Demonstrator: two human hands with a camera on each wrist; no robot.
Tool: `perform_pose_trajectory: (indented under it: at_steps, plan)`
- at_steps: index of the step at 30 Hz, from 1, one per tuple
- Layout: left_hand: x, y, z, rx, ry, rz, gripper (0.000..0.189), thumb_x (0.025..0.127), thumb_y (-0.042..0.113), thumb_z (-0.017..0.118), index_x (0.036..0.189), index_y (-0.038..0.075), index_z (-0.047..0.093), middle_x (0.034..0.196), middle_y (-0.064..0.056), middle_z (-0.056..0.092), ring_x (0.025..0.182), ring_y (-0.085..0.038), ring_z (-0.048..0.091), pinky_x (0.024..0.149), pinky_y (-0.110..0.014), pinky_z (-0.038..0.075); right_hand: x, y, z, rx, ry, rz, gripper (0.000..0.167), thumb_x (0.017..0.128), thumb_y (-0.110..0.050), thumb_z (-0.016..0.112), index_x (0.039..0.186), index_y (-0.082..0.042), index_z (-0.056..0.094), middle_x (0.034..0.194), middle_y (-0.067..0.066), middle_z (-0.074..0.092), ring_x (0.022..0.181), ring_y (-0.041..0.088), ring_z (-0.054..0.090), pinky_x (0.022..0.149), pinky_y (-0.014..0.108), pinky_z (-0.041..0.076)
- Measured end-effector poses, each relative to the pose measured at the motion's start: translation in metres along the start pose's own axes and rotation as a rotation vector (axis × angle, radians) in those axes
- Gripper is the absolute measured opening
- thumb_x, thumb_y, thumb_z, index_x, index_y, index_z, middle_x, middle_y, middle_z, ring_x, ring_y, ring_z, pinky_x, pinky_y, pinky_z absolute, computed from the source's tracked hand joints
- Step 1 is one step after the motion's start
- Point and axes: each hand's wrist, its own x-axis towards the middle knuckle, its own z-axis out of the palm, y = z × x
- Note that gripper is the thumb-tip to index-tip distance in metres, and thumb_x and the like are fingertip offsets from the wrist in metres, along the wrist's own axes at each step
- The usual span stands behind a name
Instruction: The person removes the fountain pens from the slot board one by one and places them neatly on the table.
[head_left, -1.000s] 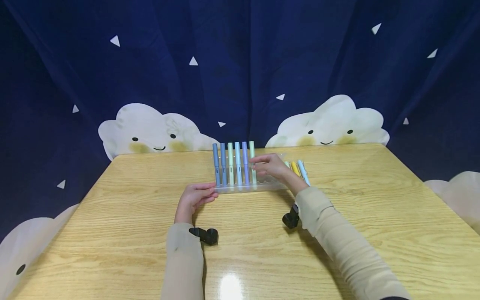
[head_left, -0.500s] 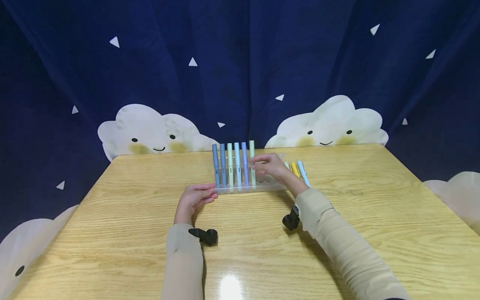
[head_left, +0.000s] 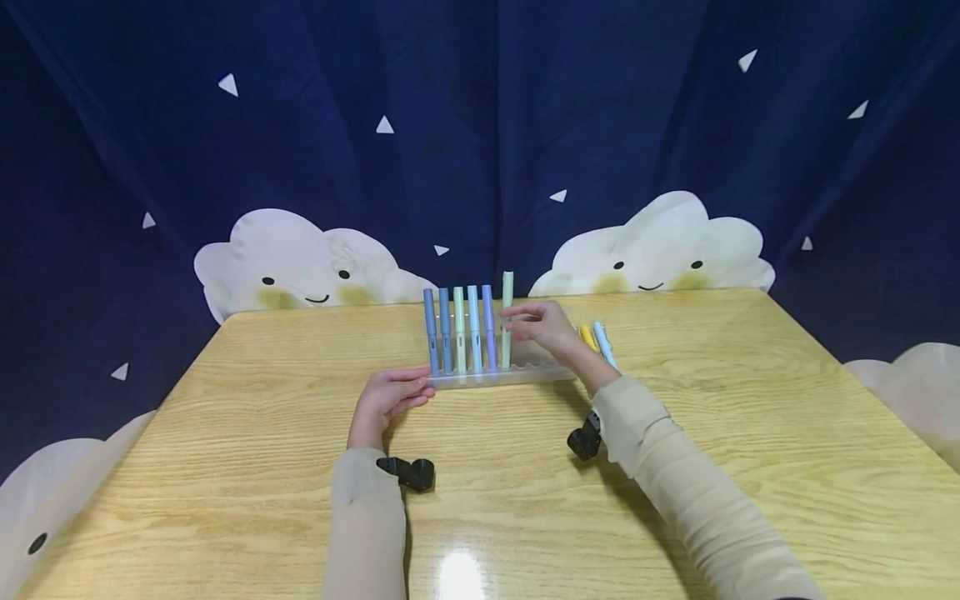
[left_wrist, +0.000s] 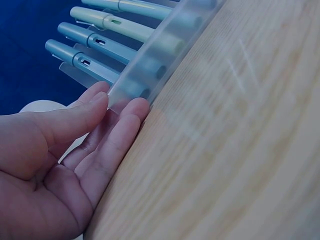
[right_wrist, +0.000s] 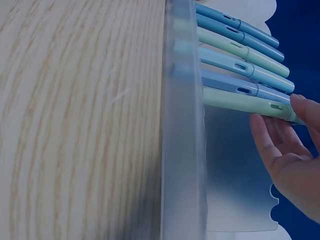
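A clear plastic pen stand [head_left: 536, 374] sits toward the back of the table, several capped pens upright in its left part. My left hand [head_left: 390, 393] holds the stand's left end, thumb and fingers at its corner [left_wrist: 117, 100]. With my right hand [head_left: 546, 327] I pinch a pale green pen [head_left: 507, 287] near its cap, thumb on one side and fingers on the other. Its lower end is at the upper edge of the stand's front strip [right_wrist: 184, 150]. Beside it stand a purple pen [head_left: 489, 312], a light blue pen [head_left: 475, 317], another pale green pen [head_left: 460, 317] and two dark blue pens.
Right of the stand, partly behind my right wrist, lie a yellow pen [head_left: 589, 337] and a light blue pen [head_left: 604, 343]. A dark blue curtain [head_left: 465, 125] with white clouds hangs behind the wooden table [head_left: 495, 483].
My right hand has raised the pale green pen a little; its top now stands higher than the other pens and its lower end has risen from the front strip. The left hand stays in place.
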Motion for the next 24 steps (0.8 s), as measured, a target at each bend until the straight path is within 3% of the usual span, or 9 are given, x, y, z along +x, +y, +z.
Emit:
perform_pose_trajectory:
  at_steps: [7,11,15,20,24]
  plan:
    - [-0.001,0.002,0.000,-0.001,-0.006,0.001,0.031,0.085,-0.008,0.054,0.115,-0.013,0.052,0.081,-0.018,0.065,0.068,-0.018,0.065,0.068,-0.027,0.055,-0.001,0.000,-0.004,-0.006,0.054,-0.061,0.027,0.080,0.011,0.056,0.106,0.019,0.052,0.105,0.030,0.056,0.072,0.007,0.059,0.077,0.045,0.052]
    - [-0.002,0.002,0.000,-0.008,-0.015,0.005,0.031,0.085,-0.008,0.053,0.116,-0.014,0.051,0.080,-0.017,0.065,0.067,-0.017,0.064,0.067,-0.026,0.055,-0.002,-0.001,-0.009,-0.033,0.075,-0.059,0.028,0.080,0.011,0.057,0.107,0.017,0.053,0.097,0.020,0.062,0.071,0.006,0.060,0.072,0.036,0.055]
    - [-0.002,0.002,0.000,-0.010,-0.015,-0.003,0.031,0.085,-0.008,0.053,0.116,-0.013,0.052,0.080,-0.017,0.065,0.067,-0.017,0.064,0.067,-0.026,0.055,-0.005,-0.002,-0.016,-0.053,0.096,-0.049,0.029,0.080,0.010,0.058,0.109,0.016,0.054,0.089,0.009,0.065,0.070,0.006,0.060,0.071,0.036,0.055]
    - [-0.002,0.002,0.000,-0.010,-0.010,-0.008,0.031,0.085,-0.008,0.054,0.116,-0.013,0.052,0.081,-0.017,0.065,0.067,-0.017,0.065,0.067,-0.026,0.055,-0.010,-0.003,-0.023,-0.087,0.111,-0.042,0.029,0.081,0.008,0.058,0.110,0.014,0.055,0.091,0.010,0.064,0.071,0.006,0.060,0.072,0.037,0.054]
    - [-0.003,0.002,0.000,-0.006,-0.003,-0.013,0.031,0.085,-0.008,0.054,0.116,-0.012,0.053,0.082,-0.018,0.065,0.068,-0.017,0.065,0.067,-0.026,0.055,-0.014,-0.003,-0.029,-0.122,0.109,-0.051,0.029,0.082,0.008,0.058,0.111,0.013,0.055,0.097,0.013,0.063,0.071,0.006,0.059,0.068,0.030,0.055]
